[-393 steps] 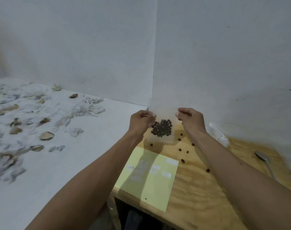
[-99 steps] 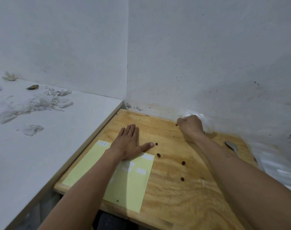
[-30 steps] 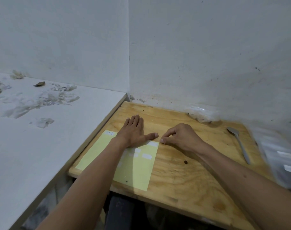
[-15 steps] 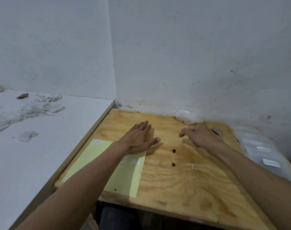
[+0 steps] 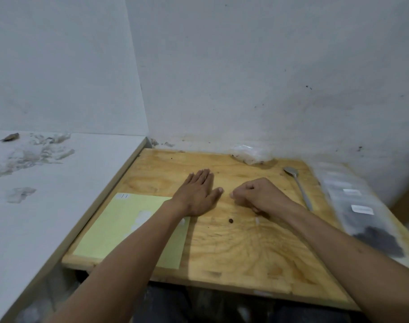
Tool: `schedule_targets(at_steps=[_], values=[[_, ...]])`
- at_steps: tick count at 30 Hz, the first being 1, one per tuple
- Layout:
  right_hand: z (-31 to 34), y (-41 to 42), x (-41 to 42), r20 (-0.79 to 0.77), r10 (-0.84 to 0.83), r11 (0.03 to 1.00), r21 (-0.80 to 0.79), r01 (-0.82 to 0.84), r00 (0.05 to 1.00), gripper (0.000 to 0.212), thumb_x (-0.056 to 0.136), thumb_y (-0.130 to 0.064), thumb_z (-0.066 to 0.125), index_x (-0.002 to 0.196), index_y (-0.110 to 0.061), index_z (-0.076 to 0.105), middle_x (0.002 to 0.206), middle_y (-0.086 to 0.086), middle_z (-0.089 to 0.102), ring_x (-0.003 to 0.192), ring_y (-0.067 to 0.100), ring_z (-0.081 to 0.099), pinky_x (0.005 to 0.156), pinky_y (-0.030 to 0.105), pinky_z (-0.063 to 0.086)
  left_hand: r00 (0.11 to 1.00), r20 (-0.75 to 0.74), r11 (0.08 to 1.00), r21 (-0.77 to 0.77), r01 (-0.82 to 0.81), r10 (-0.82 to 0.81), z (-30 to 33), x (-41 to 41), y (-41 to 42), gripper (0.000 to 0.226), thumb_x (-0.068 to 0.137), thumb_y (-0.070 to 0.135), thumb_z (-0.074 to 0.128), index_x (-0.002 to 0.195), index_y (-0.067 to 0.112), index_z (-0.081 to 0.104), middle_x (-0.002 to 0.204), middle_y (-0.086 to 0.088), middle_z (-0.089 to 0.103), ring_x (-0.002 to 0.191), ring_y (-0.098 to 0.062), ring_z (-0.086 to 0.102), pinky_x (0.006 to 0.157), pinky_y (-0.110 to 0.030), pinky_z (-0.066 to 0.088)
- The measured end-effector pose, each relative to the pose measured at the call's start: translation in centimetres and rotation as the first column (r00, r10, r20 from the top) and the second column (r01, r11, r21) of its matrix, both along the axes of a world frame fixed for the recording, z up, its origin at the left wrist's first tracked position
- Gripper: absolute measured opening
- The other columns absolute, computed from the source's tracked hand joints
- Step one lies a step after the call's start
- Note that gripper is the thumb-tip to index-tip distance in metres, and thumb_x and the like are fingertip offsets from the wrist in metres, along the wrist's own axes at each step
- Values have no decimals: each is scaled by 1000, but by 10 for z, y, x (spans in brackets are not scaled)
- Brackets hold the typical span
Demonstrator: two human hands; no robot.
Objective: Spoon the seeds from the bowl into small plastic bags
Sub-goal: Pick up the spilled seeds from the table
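Note:
My left hand [image 5: 196,194] lies flat on the plywood board [image 5: 245,255], fingers straight, wrist over the yellow label sheet [image 5: 129,227]. My right hand [image 5: 260,194] rests beside it with fingers curled, thumb and fingertips pinched together at the board; a seed that lay there is hidden under them. One dark seed [image 5: 230,220] lies loose just in front of both hands. A metal spoon [image 5: 298,185] lies to the right of my right hand. A crumpled clear plastic bag [image 5: 250,155] sits against the back wall. No bowl is in view.
Filled, labelled bags [image 5: 362,206] with dark seeds lie stacked along the board's right edge. A white counter [image 5: 47,217] adjoins the board on the left, with husk debris [image 5: 35,150] at its far end. White walls close off the back.
My right hand has come back from the far bag to the board's middle and curled its fingers over one of two loose seeds. My left hand settled flat.

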State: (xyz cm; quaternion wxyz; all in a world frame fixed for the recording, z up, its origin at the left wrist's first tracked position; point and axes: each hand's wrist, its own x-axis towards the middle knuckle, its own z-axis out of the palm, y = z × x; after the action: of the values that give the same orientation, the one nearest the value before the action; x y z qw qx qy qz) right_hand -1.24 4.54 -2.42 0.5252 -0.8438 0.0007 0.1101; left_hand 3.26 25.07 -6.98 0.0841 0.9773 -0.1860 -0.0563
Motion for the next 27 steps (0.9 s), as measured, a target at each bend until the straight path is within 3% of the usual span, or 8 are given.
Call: schedule_targets(at_steps=[2, 4, 6, 10, 15, 22, 24, 27], values=[[5, 0, 2, -304, -44, 919, 362, 158, 952, 17, 88, -16, 59, 73, -12, 53, 58, -2, 44, 44, 10, 32, 36, 20, 22, 1000, 8, 1000, 4, -4, 4, -1, 0, -1, 74, 106, 56, 16, 162, 9, 3, 170, -9, -3, 157, -20, -5, 125, -37, -5], [9, -2, 3, -429, -15, 845, 477, 240, 903, 11, 86, -15, 47, 76, -11, 50, 62, 2, 45, 44, 10, 31, 34, 18, 19, 1000, 13, 1000, 4, -11, 11, -1, 1, -1, 74, 106, 56, 16, 162, 9, 4, 170, -9, -3, 157, -21, -5, 125, -37, -5], [10, -4, -1, -384, -15, 907, 383, 174, 923, 20, 88, -23, 50, 77, -9, 57, 63, 2, 48, 45, 11, 34, 36, 20, 22, 1000, 14, 1000, 3, -10, 10, -2, 0, 0, 73, 106, 55, 16, 162, 9, 4, 170, -9, -2, 157, -21, -4, 125, -38, -4], [10, -5, -23, -1, 77, 992, -104, -77, 997, 34, 84, -45, 78, 75, -12, 79, 58, -6, 65, 59, 9, 61, 58, 18, 43, 1000, 17, 1000, -2, -5, 5, -1, -1, -1, 73, 107, 54, 18, 162, 8, 5, 170, -10, -2, 157, -21, -4, 126, -39, -3], [1, -5, -31, 91, 215, 956, -221, -191, 972, 20, 71, -43, 90, 84, -28, 85, 85, -10, 80, 91, 5, 71, 89, 31, 55, 1000, 21, 1000, -3, -9, 9, -1, -1, -1, 73, 107, 54, 18, 162, 9, 5, 170, -10, -2, 157, -21, -4, 126, -39, -3], [-1, 0, -32, 107, 245, 943, -258, -211, 964, 12, 76, -36, 87, 83, -26, 84, 83, -9, 79, 89, 6, 70, 91, 37, 56, 999, 31, 1000, -9, -7, 7, -1, -1, -1, 73, 106, 54, 18, 162, 9, 6, 170, -10, -1, 157, -21, -3, 127, -39, -3], [1, -3, -32, 63, 216, 968, -144, -206, 974, 15, 79, -33, 86, 79, -19, 83, 75, -2, 77, 77, 15, 71, 88, 37, 57, 1000, 27, 1000, -26, -9, 10, -1, -2, 0, 73, 106, 55, 19, 162, 10, 8, 170, -9, 0, 157, -20, -2, 126, -38, -2], [5, -13, -24, -166, 70, 932, 363, -5, 984, 25, 87, -23, 80, 67, -13, 67, 59, 0, 45, 46, 12, 36, 46, 28, 41, 997, 69, 999, -46, -16, 19, 2, -2, 1, 74, 104, 57, 28, 160, 9, 20, 169, -11, 13, 156, -24, 12, 125, -39, 10]])
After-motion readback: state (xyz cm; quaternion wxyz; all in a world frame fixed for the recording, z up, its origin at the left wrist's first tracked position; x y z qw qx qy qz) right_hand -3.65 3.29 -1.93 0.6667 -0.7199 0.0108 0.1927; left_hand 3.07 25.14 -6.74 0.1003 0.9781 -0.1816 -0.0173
